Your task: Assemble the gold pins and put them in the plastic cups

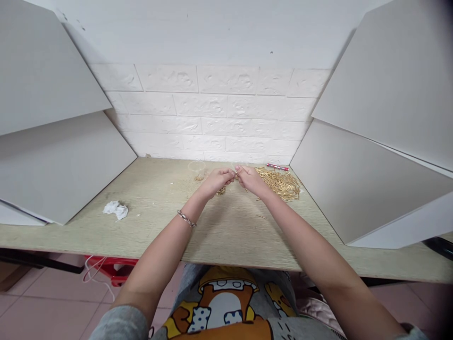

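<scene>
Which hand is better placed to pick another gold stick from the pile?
Probably the right hand. The pile of gold sticks lies just beside it on the table, while the left hand sits farther off, nearer the small clear cup. Both hands meet fingertip to fingertip.

Both hands meet over the middle of the wooden surface [226, 231] — the left hand [215, 182] and the right hand [252, 180] pinch a small gold piece [235, 175] between their fingertips. A heap of gold pins [281, 183] lies just right of them, a clear cup [197, 170] to the left — and a crumpled tissue [115, 209] well apart.
</scene>
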The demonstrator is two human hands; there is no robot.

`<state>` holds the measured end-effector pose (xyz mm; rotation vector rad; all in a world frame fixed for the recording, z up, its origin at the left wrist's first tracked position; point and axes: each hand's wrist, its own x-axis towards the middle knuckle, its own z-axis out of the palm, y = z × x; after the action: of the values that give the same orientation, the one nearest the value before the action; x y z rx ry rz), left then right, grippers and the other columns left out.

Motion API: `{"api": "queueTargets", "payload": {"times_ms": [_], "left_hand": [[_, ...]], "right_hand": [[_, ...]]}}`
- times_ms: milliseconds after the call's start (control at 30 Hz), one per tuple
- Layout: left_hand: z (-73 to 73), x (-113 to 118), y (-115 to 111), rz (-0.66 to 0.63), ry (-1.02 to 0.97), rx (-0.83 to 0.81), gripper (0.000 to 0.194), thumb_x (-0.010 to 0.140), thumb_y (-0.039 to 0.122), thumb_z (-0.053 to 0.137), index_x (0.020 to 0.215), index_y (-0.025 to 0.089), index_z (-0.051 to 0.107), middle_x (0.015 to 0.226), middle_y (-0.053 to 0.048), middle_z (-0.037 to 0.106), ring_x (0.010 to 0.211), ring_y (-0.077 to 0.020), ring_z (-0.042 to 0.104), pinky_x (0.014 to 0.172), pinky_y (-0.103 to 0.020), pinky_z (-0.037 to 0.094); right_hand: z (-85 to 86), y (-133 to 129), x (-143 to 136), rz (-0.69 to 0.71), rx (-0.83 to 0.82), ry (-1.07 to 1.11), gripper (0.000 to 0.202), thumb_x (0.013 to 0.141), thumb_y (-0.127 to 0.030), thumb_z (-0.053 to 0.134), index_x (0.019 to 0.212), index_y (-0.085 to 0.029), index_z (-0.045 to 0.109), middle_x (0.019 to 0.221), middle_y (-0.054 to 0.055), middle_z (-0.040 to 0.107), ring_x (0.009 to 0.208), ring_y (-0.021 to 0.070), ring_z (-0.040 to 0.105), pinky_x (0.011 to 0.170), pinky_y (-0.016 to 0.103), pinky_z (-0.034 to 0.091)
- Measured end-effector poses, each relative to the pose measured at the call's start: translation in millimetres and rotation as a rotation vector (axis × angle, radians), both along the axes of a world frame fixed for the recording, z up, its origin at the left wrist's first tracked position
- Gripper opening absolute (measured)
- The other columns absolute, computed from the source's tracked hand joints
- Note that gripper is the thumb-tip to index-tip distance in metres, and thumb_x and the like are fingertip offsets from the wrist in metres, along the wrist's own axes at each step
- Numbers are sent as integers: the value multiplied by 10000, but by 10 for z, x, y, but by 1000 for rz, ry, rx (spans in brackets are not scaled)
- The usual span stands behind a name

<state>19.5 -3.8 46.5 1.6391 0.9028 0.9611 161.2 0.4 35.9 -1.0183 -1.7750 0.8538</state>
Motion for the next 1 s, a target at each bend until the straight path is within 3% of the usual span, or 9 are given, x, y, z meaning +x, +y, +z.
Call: {"api": "queueTargets", "payload": {"times_ms": [200,433,567,800,1000], "left_hand": [[32,6,-25,153,250,163,201,735,309,447,627,156,518,546,28,430,502,-83,376,490,-215,303],[57,13,-51,206,464,594,215,777,205,379,605,160,500,588,7,495,576,-109,432,596,-239,353],[14,17,-21,225,544,758,227,792,163,359,612,161,497,624,-18,516,611,-126,455,636,-252,372],[-36,32,-1,264,568,834,225,801,146,353,640,156,510,655,-37,535,641,-137,474,646,-255,382],[-26,33,4,259,526,773,215,798,158,373,663,158,540,679,-29,567,627,-127,482,642,-251,387]], "right_hand": [[-44,39,3,-38,-12,-31,424,806,-549,329,619,-183,431,440,-50,333,430,91,326,433,218,269],[-25,24,-36,15,-184,112,431,754,-611,384,612,-204,371,437,-71,265,356,73,248,365,223,235],[-33,27,-75,-42,-202,123,437,755,-625,358,615,-211,353,446,-66,276,366,81,253,375,231,238],[-30,12,-101,-258,99,-135,422,825,-517,280,567,-192,360,510,-21,362,525,116,361,515,247,273],[-21,0,-80,-208,131,-110,426,828,-521,274,579,-191,376,523,-19,370,533,115,363,524,244,280]]}}
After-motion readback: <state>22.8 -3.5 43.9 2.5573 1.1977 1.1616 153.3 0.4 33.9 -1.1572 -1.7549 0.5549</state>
